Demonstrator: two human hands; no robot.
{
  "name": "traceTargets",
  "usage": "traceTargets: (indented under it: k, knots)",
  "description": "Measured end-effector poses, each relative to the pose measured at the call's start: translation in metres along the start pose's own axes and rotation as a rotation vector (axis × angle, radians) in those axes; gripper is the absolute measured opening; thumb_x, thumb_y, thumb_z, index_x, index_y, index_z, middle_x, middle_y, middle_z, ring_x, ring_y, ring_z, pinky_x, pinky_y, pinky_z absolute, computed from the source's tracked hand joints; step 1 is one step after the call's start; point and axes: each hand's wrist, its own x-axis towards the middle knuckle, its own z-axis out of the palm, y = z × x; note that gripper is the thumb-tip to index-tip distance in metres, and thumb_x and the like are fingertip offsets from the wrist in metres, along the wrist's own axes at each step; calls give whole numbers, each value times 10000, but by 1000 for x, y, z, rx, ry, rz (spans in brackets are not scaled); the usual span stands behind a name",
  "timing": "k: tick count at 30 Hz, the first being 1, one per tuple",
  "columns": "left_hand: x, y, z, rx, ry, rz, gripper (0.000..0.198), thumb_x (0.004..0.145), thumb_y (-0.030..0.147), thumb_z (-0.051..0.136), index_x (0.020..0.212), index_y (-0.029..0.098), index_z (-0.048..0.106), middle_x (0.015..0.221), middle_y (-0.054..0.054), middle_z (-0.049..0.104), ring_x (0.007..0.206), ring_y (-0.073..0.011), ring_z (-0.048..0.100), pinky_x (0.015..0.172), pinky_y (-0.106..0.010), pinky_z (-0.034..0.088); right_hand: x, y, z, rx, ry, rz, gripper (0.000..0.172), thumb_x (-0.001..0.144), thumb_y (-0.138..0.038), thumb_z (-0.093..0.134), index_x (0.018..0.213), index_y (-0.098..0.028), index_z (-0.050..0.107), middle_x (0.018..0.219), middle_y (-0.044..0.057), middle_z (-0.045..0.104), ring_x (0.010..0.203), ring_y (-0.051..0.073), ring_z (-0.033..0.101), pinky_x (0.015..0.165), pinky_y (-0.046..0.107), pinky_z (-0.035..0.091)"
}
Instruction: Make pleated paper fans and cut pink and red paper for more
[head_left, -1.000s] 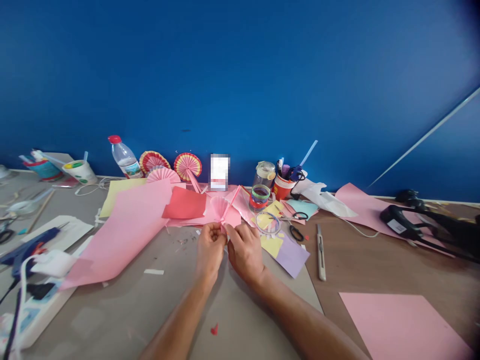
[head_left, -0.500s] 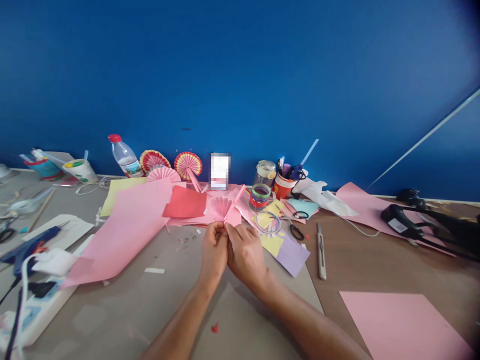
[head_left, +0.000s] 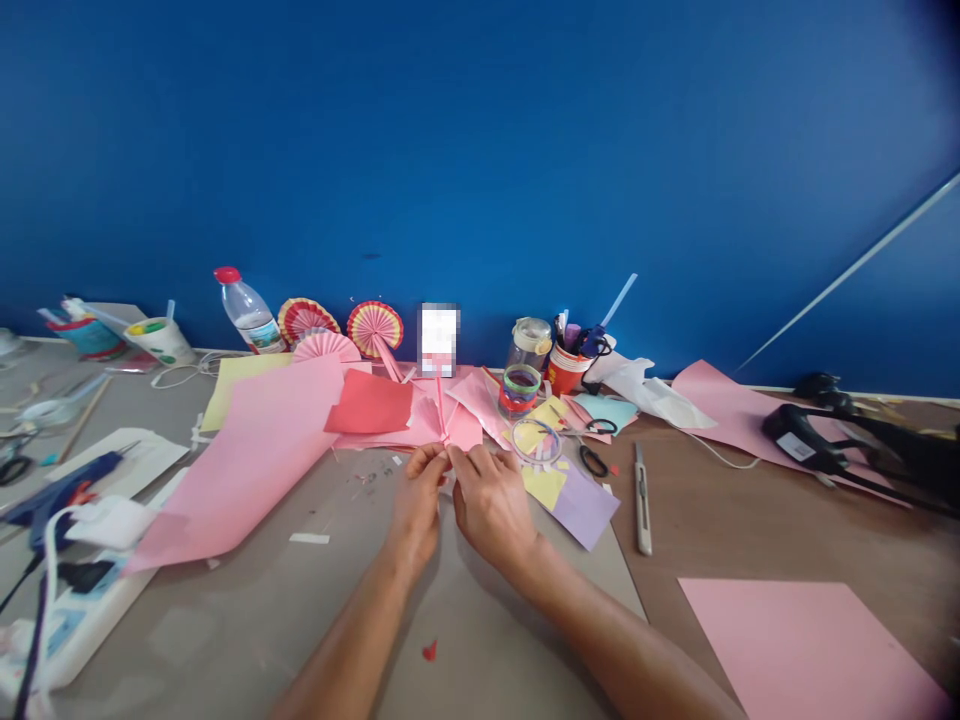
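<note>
My left hand (head_left: 415, 498) and my right hand (head_left: 491, 503) meet at the middle of the table, both pinching the base of a small pleated pink paper fan (head_left: 440, 418). The fan now stands folded nearly closed into a narrow strip above my fingertips. A large curled pink sheet (head_left: 255, 460) lies to the left of my hands. A red paper square (head_left: 370, 403) lies just behind them.
Finished paper fans (head_left: 375, 328), a water bottle (head_left: 248, 314) and a cup of tools (head_left: 568, 368) line the blue wall. Tape rolls (head_left: 520, 388), scissors (head_left: 592, 462), a utility knife (head_left: 640, 498), a glue gun (head_left: 60, 490) and a pink sheet (head_left: 802, 645) lie around.
The pleated fan was spread open above my fingers; it has now folded together into a narrow upright strip. My hands stayed in about the same place.
</note>
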Motion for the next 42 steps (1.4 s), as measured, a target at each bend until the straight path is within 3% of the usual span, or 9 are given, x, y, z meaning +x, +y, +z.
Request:
traceTargets:
  k: [5,10,16,21,26,29,31,37,42]
  knots:
    - [-2,5,3,-103,-6,-33,235,620,331,721,667,185,543,667,40,548,656,-103,516,669,-239,385,-1,0,-1,-17,10,2,196,868,-173,480,1010,-191,614,849,67,555,773,211,487,734,358,291]
    - [2,2,1,-102,42,1,251,619,318,735,636,185,523,624,51,532,607,-93,492,628,-232,380,-1,2,-1,-6,50,-13,207,897,-214,469,1033,-201,624,843,67,567,798,213,489,795,375,305]
    - [12,2,-10,-144,121,79,264,662,346,720,663,190,508,597,75,503,559,-71,461,588,-214,367,0,14,-3,393,117,18,248,881,-378,537,994,-192,658,871,64,623,840,199,554,838,368,345]
    - [12,7,-10,-301,101,108,264,639,341,765,715,197,557,650,63,575,607,-81,533,643,-220,423,4,21,-5,923,18,304,316,861,-436,500,952,-179,659,867,47,642,795,177,579,726,299,441]
    - [9,6,-7,-334,97,80,250,620,306,787,721,196,587,652,56,589,591,-84,535,616,-216,437,5,18,0,1132,-97,513,278,811,-416,535,898,-159,599,739,9,602,642,134,556,614,265,455]
    - [7,5,-4,-328,78,31,250,621,313,787,741,196,601,676,39,618,615,-103,563,634,-236,453,5,16,4,1070,-32,571,482,752,-420,615,1147,-163,513,856,23,597,647,128,562,607,271,472]
    - [5,6,-2,-321,48,1,255,622,320,787,749,197,604,687,35,631,620,-107,572,645,-245,456,5,15,6,961,15,563,535,717,-358,650,1196,-179,492,947,41,586,669,124,565,632,276,481]
    - [-1,10,3,-285,-7,-26,292,620,371,783,718,181,585,652,45,619,606,-93,559,615,-224,422,6,16,6,808,86,412,150,755,-176,529,871,-175,625,839,37,607,656,128,563,617,257,463]
    - [-7,5,4,-221,-116,-50,267,661,352,760,695,174,564,651,41,598,615,-88,541,643,-229,412,6,20,7,681,263,289,150,768,-115,490,736,-185,619,762,38,593,712,152,562,658,273,447]
